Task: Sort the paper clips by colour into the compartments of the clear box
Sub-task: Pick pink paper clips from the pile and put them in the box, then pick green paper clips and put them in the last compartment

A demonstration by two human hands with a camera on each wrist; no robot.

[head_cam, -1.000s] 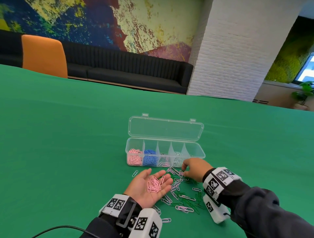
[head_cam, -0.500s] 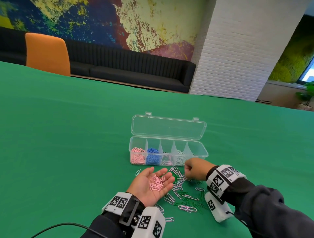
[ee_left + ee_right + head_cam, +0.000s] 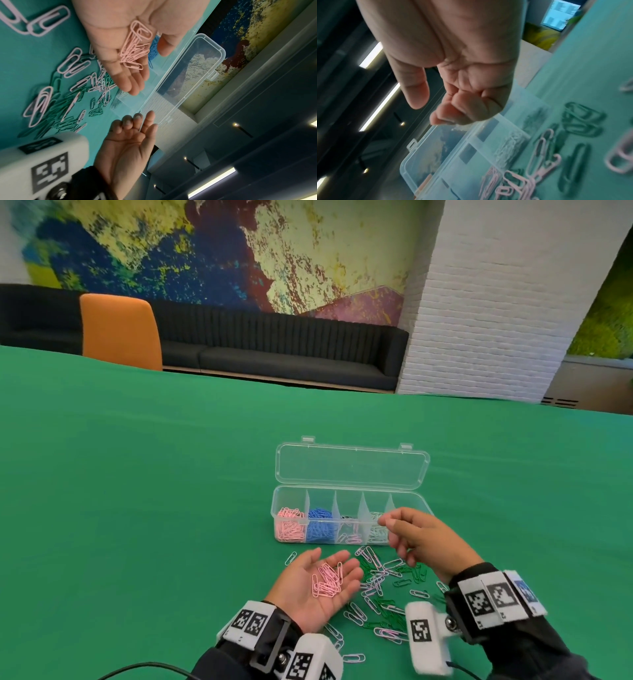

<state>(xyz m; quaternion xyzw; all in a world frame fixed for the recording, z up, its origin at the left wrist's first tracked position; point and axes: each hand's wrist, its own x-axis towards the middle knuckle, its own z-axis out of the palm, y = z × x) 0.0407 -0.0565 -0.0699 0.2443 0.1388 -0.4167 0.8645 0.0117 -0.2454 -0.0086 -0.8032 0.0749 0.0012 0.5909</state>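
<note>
The clear box (image 3: 275,510) lies lid-open on the green table (image 3: 137,491). Its compartments hold pink clips (image 3: 290,527), blue clips (image 3: 320,527), a few pale ones in the third, and white clips (image 3: 376,534). My left hand (image 3: 301,594) lies palm up in front of the box, fingers straight, with a small heap of pink clips (image 3: 327,578) (image 3: 135,51) on the palm. My right hand (image 3: 414,539) (image 3: 453,81) hovers over the box's right part with curled fingers. I see no clip between them. Loose green, pink and white clips (image 3: 380,587) lie under it.
The box's lid (image 3: 352,465) lies flat behind it. An orange chair (image 3: 120,332) and a black sofa (image 3: 274,350) stand past the table's far edge, with a white brick pillar (image 3: 479,302) at the right. A black cable (image 3: 137,671) crosses the near left.
My right hand has lifted off the loose pile and moved up and back over the box's right compartments. My left hand has stayed palm up with the pink clips.
</note>
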